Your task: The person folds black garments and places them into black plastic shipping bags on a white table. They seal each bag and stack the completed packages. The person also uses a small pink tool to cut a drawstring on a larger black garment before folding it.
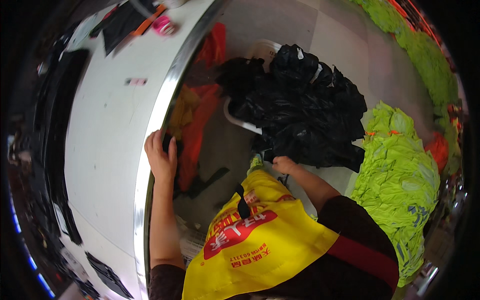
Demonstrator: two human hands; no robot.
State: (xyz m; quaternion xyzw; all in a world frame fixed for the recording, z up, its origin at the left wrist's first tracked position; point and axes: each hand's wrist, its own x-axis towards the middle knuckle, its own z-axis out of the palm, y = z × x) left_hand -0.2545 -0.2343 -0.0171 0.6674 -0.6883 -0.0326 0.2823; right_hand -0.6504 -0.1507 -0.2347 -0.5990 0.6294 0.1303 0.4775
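My left hand (162, 156) rests at the metal edge of the white table, its fingers stretched and the thumb apart. A small dark patch shows between thumb and fingers; I cannot tell what it is. My right hand (284, 164) is closed on the lower edge of a black garment, at the near side of a heap of black garments (305, 110). The heap fills and spills over a pale plastic tub (241, 122) on the floor. Its fingertips are partly hidden. A yellow apron (280, 240) hangs over my front.
The white table (105, 135) runs along the left, with stacked black pieces (57, 130) and a pink roll (162, 26) on it. Orange cloth (192, 140) lies under its edge. Piles of lime-green garments (395, 180) cover the floor at right.
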